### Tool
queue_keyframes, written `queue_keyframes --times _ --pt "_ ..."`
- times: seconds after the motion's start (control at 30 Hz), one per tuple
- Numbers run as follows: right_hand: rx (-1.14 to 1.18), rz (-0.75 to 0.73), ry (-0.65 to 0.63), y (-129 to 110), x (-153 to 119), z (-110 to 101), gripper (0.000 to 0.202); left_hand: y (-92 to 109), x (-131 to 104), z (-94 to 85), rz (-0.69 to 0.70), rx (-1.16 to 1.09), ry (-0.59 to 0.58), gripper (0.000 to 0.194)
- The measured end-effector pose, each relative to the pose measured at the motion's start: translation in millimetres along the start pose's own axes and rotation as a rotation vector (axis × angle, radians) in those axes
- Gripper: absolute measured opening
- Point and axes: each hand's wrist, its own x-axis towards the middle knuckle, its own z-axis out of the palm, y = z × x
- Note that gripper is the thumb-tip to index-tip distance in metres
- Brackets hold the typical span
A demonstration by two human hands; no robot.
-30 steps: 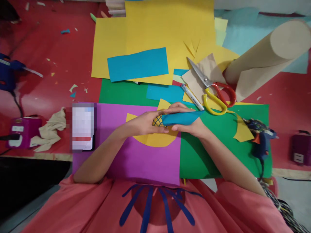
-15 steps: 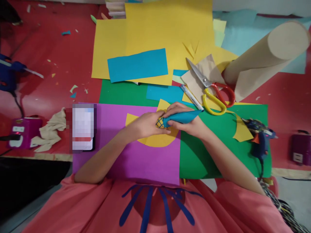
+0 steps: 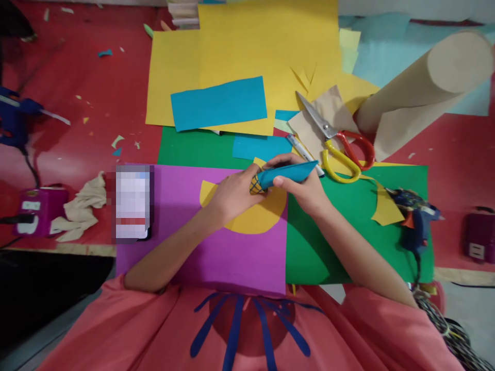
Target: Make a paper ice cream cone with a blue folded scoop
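Observation:
Between my two hands is a rolled paper cone, its yellow end (image 3: 257, 185) crossed with dark lines and its blue sheet (image 3: 288, 174) wrapped round and pointing right. My left hand (image 3: 236, 191) is closed about the yellow end. My right hand (image 3: 309, 190) grips the blue part, thumb on the near side and fingers behind it. Below them a yellow round paper piece (image 3: 253, 221) lies on the purple sheet (image 3: 166, 257). Just beyond my right hand are a marker (image 3: 303, 150) and scissors (image 3: 328, 131) with red and yellow handles.
A beige paper roll (image 3: 417, 77) leans at the back right. Glue guns lie at the right (image 3: 417, 229) and far left (image 3: 13, 116). A phone (image 3: 132, 201) and a crumpled cloth (image 3: 83, 206) are at the left. Yellow sheets (image 3: 240, 46) and a blue strip (image 3: 220, 103) lie behind.
The blue part has shifted slightly left and up, and tilted a little, with my right hand. My left hand has turned slightly around the yellow end. Other things have stayed put.

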Motion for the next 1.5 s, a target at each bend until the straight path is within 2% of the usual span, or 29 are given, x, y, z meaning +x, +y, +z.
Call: queue_keyframes --times 0.13,0.2,0.33,0.53,0.83,0.97,1.07,1.2,1.3,1.4,1.5 --pt "0.033 -0.025 0.208 2.9 -1.9 9.3 0.026 6.5 -2.8 3.1 0.040 0.132 0.140 0.035" --pt "0.025 -0.009 0.263 4.1 -1.6 11.8 0.024 6.1 -2.1 4.7 0.055 0.144 0.175 0.034" --pt "-0.065 0.029 0.194 3.8 0.4 9.4 0.022 1.4 0.3 5.5 0.026 0.165 0.144 0.032" --pt "-0.104 -0.041 0.116 4.7 3.5 2.8 0.019 0.4 1.0 4.0 0.025 0.169 0.087 0.034" --pt "-0.208 -0.129 0.048 5.9 3.2 0.9 0.015 -4.6 7.4 8.4 0.142 -0.027 0.058 0.035" --pt "-0.145 -0.154 -0.020 6.8 6.5 -5.3 0.039 -6.4 4.4 1.6 0.234 -0.215 0.036 0.036" --pt "-0.158 -0.158 0.034 5.3 6.5 -3.8 0.055 -6.5 1.1 0.2 0.137 -0.201 0.054 0.033" --pt "-0.164 -0.050 0.206 2.3 -0.4 3.0 0.046 -6.1 -0.7 4.5 -0.032 -0.034 0.246 0.040" --pt "-0.173 0.008 0.284 2.2 -6.5 7.3 0.037 -5.7 -0.5 6.9 0.016 0.001 0.336 0.044" --pt "-0.203 -0.016 0.324 2.9 -9.7 10.5 0.037 -6.4 -0.3 7.9 0.089 0.018 0.331 0.049" --pt "-0.220 -0.036 0.290 2.0 -10.8 11.3 0.037 -10.6 0.6 8.8 0.146 0.001 0.312 0.058"
